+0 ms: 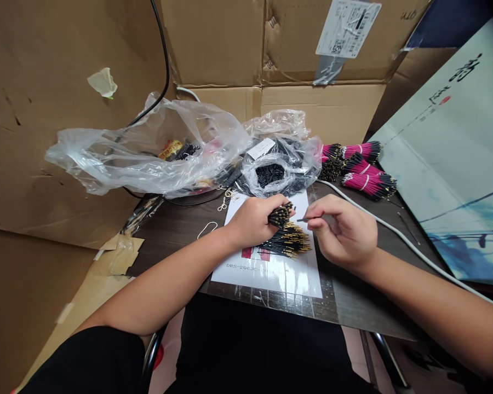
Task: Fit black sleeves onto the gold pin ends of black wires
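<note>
My left hand [252, 221] is closed around a bundle of black wires [280, 215], whose ends point to the right. Between the thumb and fingertips of my right hand [345, 232], a small black piece [306, 219] is pinched, just right of the bundle's ends. Below the bundle, a pile of black wires with gold tips [290, 241] lies on a white printed sheet [267, 276]. Behind my hands, an open clear plastic bag [250, 183] holds many small black pieces [270, 174].
A large crumpled plastic bag [148, 148] lies at the back left. Tied pink wire bundles [363, 183] sit at the back right, near a white cable [394, 232]. Cardboard [217, 44] encloses the table [156, 249], with a painted board [456, 153] on the right.
</note>
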The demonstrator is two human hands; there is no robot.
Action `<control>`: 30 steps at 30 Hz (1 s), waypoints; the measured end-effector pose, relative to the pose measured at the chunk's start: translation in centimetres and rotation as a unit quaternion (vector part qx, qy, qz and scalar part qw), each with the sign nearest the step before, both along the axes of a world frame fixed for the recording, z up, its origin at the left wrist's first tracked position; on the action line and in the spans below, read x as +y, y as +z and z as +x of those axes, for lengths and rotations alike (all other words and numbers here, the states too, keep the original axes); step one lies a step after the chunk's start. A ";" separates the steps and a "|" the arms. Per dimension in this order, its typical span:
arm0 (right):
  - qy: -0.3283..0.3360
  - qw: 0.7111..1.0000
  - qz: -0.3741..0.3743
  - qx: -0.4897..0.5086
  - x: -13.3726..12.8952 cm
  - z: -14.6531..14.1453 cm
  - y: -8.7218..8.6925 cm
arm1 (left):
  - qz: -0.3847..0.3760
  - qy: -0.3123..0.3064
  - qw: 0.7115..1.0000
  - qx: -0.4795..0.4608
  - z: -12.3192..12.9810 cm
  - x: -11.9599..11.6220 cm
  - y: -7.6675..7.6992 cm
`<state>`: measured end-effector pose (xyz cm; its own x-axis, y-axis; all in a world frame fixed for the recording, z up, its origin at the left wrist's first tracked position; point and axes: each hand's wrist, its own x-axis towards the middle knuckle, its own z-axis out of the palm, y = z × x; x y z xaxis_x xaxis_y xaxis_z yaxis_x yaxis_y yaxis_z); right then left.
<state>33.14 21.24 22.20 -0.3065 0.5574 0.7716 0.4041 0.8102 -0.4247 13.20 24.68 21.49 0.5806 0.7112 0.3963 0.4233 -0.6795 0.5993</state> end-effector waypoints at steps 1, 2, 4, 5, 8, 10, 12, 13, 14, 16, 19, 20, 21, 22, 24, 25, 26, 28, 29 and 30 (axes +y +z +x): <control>0.003 1.000 0.018 -0.022 -0.3 -0.2 0.3 | -0.005 -0.002 1.000 0.002 0.0 0.0 0.0; -0.001 0.999 0.031 -0.044 -0.5 -0.3 0.5 | -0.010 -0.004 1.000 0.003 0.0 0.0 -0.1; -0.023 0.995 0.049 -0.080 -0.8 -0.5 0.7 | -0.019 -0.008 1.000 0.003 0.1 0.0 -0.1; -0.032 0.994 0.055 -0.094 -0.9 -0.6 0.7 | -0.023 -0.008 1.000 0.003 0.1 0.0 -0.1; -0.034 0.990 0.075 -0.115 -0.7 -0.7 0.6 | -0.033 -0.005 0.999 0.003 0.1 -0.1 -0.1; -0.034 0.988 0.088 -0.124 -0.5 -0.6 0.4 | -0.035 -0.003 0.999 0.001 0.2 -0.1 -0.1; -0.040 0.986 0.098 -0.127 -0.4 -0.6 0.3 | -0.035 -0.001 0.999 0.001 0.2 0.0 -0.2; -0.043 0.986 0.100 -0.128 -0.4 -0.6 0.3 | -0.035 0.000 0.999 0.003 0.2 0.0 -0.2; -0.045 0.985 0.102 -0.129 -0.3 -0.6 0.3 | -0.035 0.001 0.999 0.004 0.2 0.0 -0.2; -0.045 0.985 0.105 -0.130 -0.3 -0.6 0.3 | -0.035 0.002 0.999 0.010 0.3 0.0 -0.3; -0.048 0.985 0.103 -0.131 -0.2 -0.5 0.3 | -0.037 0.002 0.999 0.018 0.3 0.0 -0.4; -0.050 0.985 0.100 -0.132 -0.2 -0.5 0.3 | -0.041 0.000 0.999 0.018 0.3 0.0 -0.4; -0.051 0.985 0.096 -0.134 -0.2 -0.5 0.2 | -0.046 -0.005 0.999 0.016 0.3 0.0 -0.3; -0.052 0.985 0.093 -0.136 -0.1 -0.4 0.2 | -0.053 -0.013 0.998 0.012 0.3 0.0 -0.3; -0.053 0.985 0.087 -0.140 -0.1 -0.4 0.2 | -0.069 -0.031 0.997 0.004 0.4 0.0 -0.2; -0.053 0.985 0.086 -0.142 -0.1 -0.4 0.2 | -0.078 -0.040 0.996 0.000 0.4 -0.1 -0.2; -0.053 0.985 0.084 -0.143 -0.1 -0.4 0.3 | -0.088 -0.047 0.995 -0.004 0.5 -0.1 -0.1; -0.047 0.986 0.078 -0.143 -0.2 -0.4 0.6 | -0.116 -0.056 0.992 -0.016 0.6 -0.2 0.0; -0.044 0.987 0.070 -0.141 -0.3 -0.4 0.8 | -0.137 -0.062 0.988 -0.024 0.6 -0.3 0.1; -0.039 0.988 0.056 -0.136 -0.3 -0.5 1.0 | -0.162 -0.067 0.984 -0.033 0.7 -0.4 0.1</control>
